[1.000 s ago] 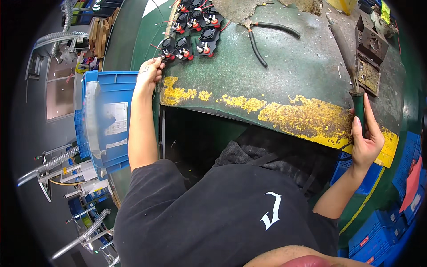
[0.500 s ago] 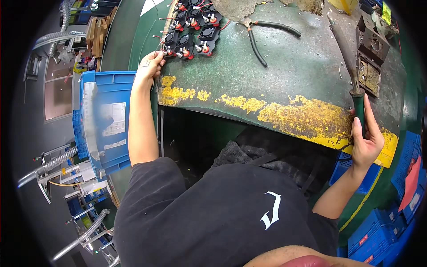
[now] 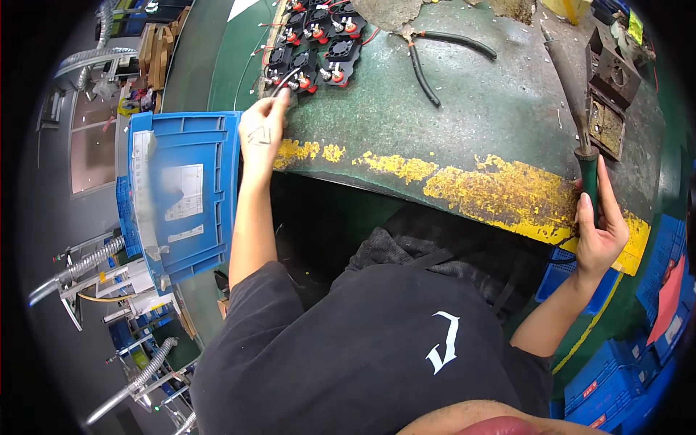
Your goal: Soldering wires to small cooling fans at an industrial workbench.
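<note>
My right hand [image 3: 600,235] grips the green handle of a large soldering iron [image 3: 588,181], its long metal shaft pointing away across the bench top. At the bench's left edge my left hand [image 3: 262,130] pinches a thin grey wire [image 3: 288,77] between thumb and fingers. Its end reaches over the nearest of several black fan modules [image 3: 339,51], which carry red-based metal terminals and loose red leads. Part of the wire is hidden by my fingers.
Black-handled pliers [image 3: 424,72] lie open mid-bench beside a crusty pale slab [image 3: 384,11]. A rusty metal box [image 3: 605,123] stands beside the iron. Left of the bench is a blue crate [image 3: 217,196]; more blue crates [image 3: 609,384] are at the lower right. Yellow paint marks the worn bench edge [image 3: 500,196].
My left hand has moved right and slightly nearer, turning so the wire crosses the nearest fan modules. My right hand holds the soldering iron almost unmoved.
</note>
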`<state>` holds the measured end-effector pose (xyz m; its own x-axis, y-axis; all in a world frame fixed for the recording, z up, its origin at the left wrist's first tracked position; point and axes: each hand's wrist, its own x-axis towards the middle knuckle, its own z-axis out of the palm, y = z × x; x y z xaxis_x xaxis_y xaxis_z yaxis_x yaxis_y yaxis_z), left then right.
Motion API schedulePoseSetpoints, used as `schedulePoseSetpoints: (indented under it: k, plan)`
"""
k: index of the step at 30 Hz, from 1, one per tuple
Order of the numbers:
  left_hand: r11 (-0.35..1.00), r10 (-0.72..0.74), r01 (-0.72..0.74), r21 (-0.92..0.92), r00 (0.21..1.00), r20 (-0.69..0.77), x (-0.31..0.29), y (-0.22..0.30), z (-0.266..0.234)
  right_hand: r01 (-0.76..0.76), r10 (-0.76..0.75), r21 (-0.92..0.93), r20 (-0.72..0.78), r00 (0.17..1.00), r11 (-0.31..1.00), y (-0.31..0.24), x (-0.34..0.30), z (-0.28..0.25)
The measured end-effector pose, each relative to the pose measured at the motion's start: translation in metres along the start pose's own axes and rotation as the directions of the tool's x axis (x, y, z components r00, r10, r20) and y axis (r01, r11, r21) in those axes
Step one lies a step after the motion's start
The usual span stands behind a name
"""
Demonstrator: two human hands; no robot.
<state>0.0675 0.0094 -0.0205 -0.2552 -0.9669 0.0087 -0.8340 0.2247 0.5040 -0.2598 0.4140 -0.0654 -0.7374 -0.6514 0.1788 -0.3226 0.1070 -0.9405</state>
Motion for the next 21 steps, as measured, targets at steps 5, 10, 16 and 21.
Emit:
schedulePoseSetpoints:
  k: [5,10,16,21]
  plan:
    - [0.964,0.051,-0.032,-0.263,0.996,0.067,0.005,-0.008,0.012,-0.028,0.028,0.025,0.002,1.0,0.999,-0.004,0.0,0.001]
    - [0.802,-0.115,0.261,-0.538,0.95,0.289,0.009,-0.005,0.004,-0.01,0.01,0.011,-0.014,1.0,1.0,-0.003,0.0,0.003]
    - [0.672,-0.135,0.399,-0.623,0.894,0.428,0.015,0.001,-0.002,0.004,-0.004,0.008,-0.028,1.0,1.0,-0.001,0.0,0.002]
    - [0.628,-0.107,0.415,-0.658,0.884,0.455,0.02,0.001,-0.005,-0.004,0.004,0.006,-0.014,1.0,1.0,-0.002,0.0,0.003]
